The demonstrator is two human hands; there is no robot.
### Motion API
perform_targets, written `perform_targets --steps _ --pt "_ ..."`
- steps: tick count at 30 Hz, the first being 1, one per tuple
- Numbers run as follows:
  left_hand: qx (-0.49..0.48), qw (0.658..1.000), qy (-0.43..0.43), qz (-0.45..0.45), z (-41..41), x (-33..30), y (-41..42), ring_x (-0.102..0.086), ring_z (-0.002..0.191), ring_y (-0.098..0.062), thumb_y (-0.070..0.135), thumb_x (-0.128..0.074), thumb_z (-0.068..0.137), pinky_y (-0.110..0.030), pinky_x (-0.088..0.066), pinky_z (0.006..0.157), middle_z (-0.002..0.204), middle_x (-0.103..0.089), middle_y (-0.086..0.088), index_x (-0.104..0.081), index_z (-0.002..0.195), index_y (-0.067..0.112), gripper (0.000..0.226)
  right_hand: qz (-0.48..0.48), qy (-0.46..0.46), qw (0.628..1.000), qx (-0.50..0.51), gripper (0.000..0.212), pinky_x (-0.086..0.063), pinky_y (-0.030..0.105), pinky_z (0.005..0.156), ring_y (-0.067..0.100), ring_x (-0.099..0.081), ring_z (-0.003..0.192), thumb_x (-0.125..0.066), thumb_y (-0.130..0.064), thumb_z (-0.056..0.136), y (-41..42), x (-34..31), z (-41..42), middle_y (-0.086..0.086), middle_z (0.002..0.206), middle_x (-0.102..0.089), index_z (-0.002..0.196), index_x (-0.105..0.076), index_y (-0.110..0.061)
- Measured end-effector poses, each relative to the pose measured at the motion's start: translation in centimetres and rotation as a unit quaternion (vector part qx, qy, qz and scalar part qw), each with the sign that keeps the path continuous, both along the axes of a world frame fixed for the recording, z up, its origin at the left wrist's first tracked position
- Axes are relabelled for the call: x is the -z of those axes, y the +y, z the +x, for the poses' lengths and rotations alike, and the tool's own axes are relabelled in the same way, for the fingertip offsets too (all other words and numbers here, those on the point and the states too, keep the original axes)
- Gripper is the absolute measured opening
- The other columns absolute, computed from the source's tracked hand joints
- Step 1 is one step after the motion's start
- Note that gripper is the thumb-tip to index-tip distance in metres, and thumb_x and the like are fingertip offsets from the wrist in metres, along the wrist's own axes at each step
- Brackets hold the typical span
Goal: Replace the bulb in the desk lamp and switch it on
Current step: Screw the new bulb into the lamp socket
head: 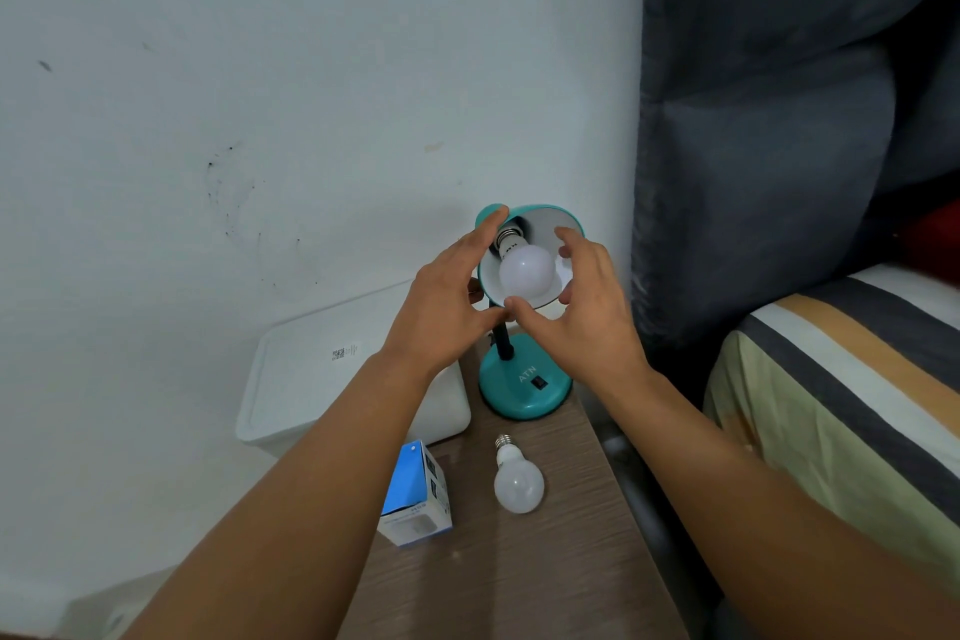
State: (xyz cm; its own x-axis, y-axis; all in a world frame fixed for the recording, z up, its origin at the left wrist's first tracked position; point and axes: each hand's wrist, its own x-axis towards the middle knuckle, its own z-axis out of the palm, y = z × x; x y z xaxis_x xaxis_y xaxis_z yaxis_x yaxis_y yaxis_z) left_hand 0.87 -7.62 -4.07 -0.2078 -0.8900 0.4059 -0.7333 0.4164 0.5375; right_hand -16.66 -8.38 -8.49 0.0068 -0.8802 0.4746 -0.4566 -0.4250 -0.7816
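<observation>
A teal desk lamp stands at the far end of a narrow wooden table, with a black rocker switch on its base. Its shade tilts toward me, and a white bulb sits in the socket. My left hand grips the shade's left rim, index finger over the top and thumb underneath. My right hand hovers in front of the bulb with fingers spread around it, not closed on it. A second white bulb lies loose on the table, below the base.
A blue and white bulb box stands on the table's left edge. A white lidded bin sits to the left, against the wall. A dark padded headboard and a striped bed close off the right side.
</observation>
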Motion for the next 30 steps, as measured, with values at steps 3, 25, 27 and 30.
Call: perform_targets --steps 3,25,27,30 --pt "0.003 1.0 0.005 0.0 0.1 0.1 0.0 -0.057 0.119 -0.009 0.022 -0.087 0.079 -0.027 -0.056 0.092 0.147 -0.054 0.011 -0.028 0.157 0.04 0.099 -0.018 0.023 1.0 -0.006 0.069 -0.057 0.037 0.086 0.015 -0.054 0.109 -0.079 -0.038 0.078 -0.1 -0.1 -0.2 -0.001 0.131 -0.046 0.136 -0.047 -0.023" --pt "0.006 1.0 -0.004 0.006 0.1 -0.1 0.1 -0.058 0.12 -0.01 0.023 -0.086 0.08 -0.027 -0.056 0.092 0.148 -0.052 0.011 -0.027 0.157 0.041 0.099 -0.001 0.045 0.999 -0.004 0.068 -0.048 0.03 0.093 0.016 -0.052 0.114 -0.076 -0.045 0.08 -0.1 -0.5 -0.3 0.0 0.128 -0.051 0.137 -0.046 -0.022" --pt "0.005 1.0 0.003 0.008 0.0 0.0 0.2 -0.058 0.118 -0.01 0.022 -0.086 0.079 -0.027 -0.056 0.092 0.145 -0.055 0.01 -0.028 0.157 0.041 0.099 0.017 0.038 0.999 0.012 0.061 -0.044 0.025 0.087 0.015 -0.054 0.111 -0.068 -0.049 0.085 -0.2 -0.9 -0.3 0.001 0.124 -0.055 0.134 -0.05 -0.019" --pt "0.003 1.0 0.003 0.007 -0.1 -0.1 0.2 -0.059 0.117 -0.01 0.018 -0.086 0.079 -0.026 -0.056 0.092 0.146 -0.054 0.011 -0.028 0.157 0.041 0.099 0.044 0.057 0.997 0.041 0.062 -0.046 0.028 0.083 0.018 -0.056 0.108 -0.055 -0.06 0.089 -0.4 -1.5 -0.3 0.003 0.122 -0.056 0.135 -0.048 -0.018"
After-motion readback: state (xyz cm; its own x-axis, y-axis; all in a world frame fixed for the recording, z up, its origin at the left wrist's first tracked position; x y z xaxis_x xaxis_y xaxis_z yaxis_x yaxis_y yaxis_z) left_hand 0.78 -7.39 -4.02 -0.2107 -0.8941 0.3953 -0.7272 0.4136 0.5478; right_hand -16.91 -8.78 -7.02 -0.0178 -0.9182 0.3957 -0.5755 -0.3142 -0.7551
